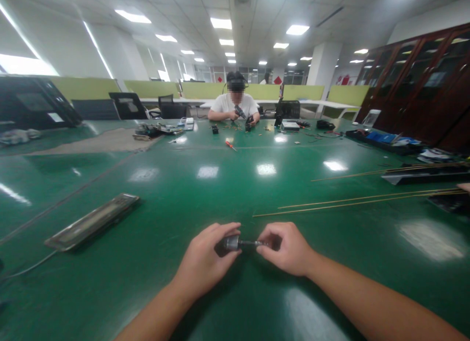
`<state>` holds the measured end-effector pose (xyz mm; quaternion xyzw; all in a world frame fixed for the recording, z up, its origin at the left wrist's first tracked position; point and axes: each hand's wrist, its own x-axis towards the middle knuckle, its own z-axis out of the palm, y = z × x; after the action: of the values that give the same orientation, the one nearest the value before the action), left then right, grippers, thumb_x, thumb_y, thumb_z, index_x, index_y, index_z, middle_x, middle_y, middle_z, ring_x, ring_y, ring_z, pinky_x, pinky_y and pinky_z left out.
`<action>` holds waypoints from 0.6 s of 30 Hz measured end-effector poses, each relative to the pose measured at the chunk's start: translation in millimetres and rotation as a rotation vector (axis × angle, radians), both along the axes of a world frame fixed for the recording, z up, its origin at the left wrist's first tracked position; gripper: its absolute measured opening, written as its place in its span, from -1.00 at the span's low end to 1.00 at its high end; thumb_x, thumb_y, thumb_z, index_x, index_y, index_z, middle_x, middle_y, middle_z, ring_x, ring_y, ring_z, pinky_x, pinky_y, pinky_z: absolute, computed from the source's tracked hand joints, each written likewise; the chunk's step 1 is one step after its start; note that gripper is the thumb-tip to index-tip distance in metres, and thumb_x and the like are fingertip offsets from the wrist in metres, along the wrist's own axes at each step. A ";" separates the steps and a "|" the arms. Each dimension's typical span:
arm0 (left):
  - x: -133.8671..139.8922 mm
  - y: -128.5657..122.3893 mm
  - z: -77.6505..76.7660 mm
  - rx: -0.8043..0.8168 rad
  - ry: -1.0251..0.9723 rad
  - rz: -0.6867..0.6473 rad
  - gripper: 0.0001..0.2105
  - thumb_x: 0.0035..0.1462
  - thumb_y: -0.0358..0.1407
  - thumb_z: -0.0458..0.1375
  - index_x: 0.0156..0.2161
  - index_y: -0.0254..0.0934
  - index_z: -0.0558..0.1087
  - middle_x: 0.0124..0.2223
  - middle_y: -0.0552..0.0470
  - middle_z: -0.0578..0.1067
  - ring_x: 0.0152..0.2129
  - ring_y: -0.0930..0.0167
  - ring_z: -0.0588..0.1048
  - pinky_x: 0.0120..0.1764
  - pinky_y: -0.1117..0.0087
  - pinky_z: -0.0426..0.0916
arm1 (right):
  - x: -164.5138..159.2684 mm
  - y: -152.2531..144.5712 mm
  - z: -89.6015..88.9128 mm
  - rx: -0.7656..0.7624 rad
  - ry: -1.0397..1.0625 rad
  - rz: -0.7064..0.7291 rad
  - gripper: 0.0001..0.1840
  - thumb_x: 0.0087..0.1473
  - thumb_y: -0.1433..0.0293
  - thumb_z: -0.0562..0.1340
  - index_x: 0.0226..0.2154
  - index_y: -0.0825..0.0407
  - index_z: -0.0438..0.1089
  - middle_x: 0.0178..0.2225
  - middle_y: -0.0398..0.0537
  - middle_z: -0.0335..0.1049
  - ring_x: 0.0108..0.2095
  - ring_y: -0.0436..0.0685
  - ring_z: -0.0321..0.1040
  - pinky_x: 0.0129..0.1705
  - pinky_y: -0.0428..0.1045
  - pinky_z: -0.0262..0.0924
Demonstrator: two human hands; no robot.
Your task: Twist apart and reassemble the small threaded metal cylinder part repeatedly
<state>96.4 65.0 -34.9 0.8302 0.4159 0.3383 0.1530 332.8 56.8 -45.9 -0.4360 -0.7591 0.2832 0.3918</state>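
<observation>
My left hand (205,258) is closed around a short grey cylinder (231,242), low over the green table. Out of the cylinder's right end runs a thin dark shaft (248,242), roughly level. The thumb and fingers of my right hand (288,248) pinch the shaft's far end. My palm hides the cylinder's back part, and I cannot make out its exact kind. The two hands face each other a short gap apart.
A long flat bar with a cable (93,222) lies on the green table (176,194) at left. Thin brass-coloured rods (330,202) reach in from the right. Farther off lies an orange screwdriver (230,145). Across the table a person (220,106) holds a power drill (240,111) among small parts.
</observation>
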 end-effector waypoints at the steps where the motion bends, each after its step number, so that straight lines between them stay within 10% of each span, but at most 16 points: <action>1: -0.1 -0.1 -0.1 0.000 0.000 0.001 -0.57 0.08 -0.42 0.26 0.07 -0.08 0.41 -0.15 0.07 0.58 -0.23 0.38 0.56 -0.13 0.36 0.45 | 0.0 -0.1 0.1 -0.002 -0.001 0.001 -0.97 -0.06 0.44 0.35 -0.45 0.05 0.50 -0.54 -0.13 0.47 -0.53 0.03 0.36 -0.47 -0.11 0.20; 18: -0.7 0.9 -0.9 0.004 0.005 0.018 -0.58 0.07 -0.40 0.27 0.06 -0.10 0.43 -0.15 0.06 0.59 -0.22 0.37 0.57 -0.10 0.33 0.45 | -0.3 1.0 1.6 0.015 0.002 -0.018 -0.97 -0.07 0.44 0.35 -0.47 0.06 0.49 -0.55 -0.13 0.46 -0.54 0.03 0.35 -0.47 -0.11 0.20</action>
<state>95.7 65.8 -35.8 0.8276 0.4231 0.3383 0.1474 332.4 57.9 -44.3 -0.4395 -0.7567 0.2744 0.3986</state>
